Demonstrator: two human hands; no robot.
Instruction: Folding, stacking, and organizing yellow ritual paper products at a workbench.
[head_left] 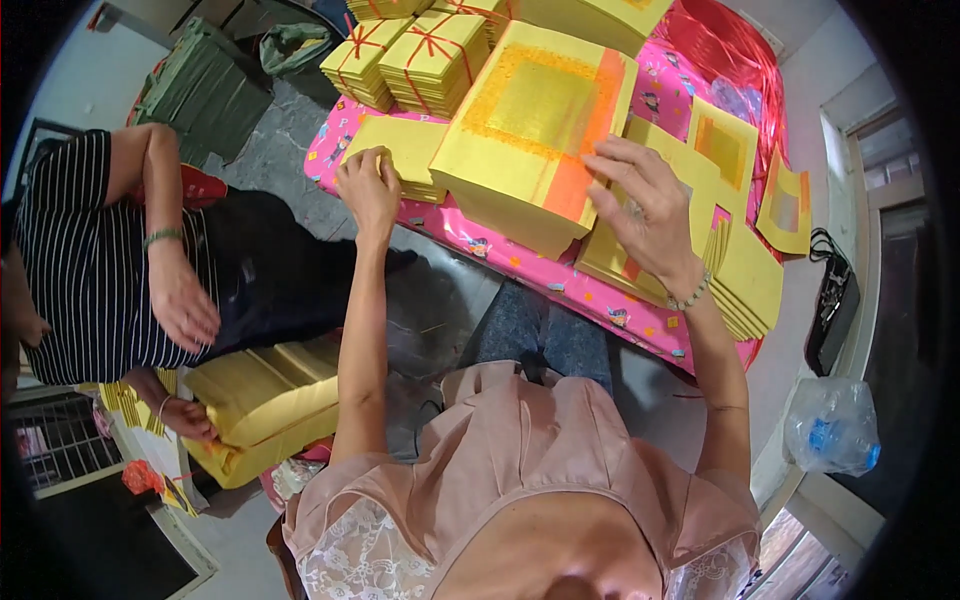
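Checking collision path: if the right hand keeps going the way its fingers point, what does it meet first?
The right hand points up-left; its fingertips already seem to touch the big yellow paper stack, though depth is unclear.

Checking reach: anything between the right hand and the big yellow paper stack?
Nothing visible. The right hand already rests its fingertips on the stack's top sheet. The left hand sits on a smaller stack beside it.

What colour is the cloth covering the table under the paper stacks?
Bright pink with small cartoon prints, seen in the head view: tablecloth.
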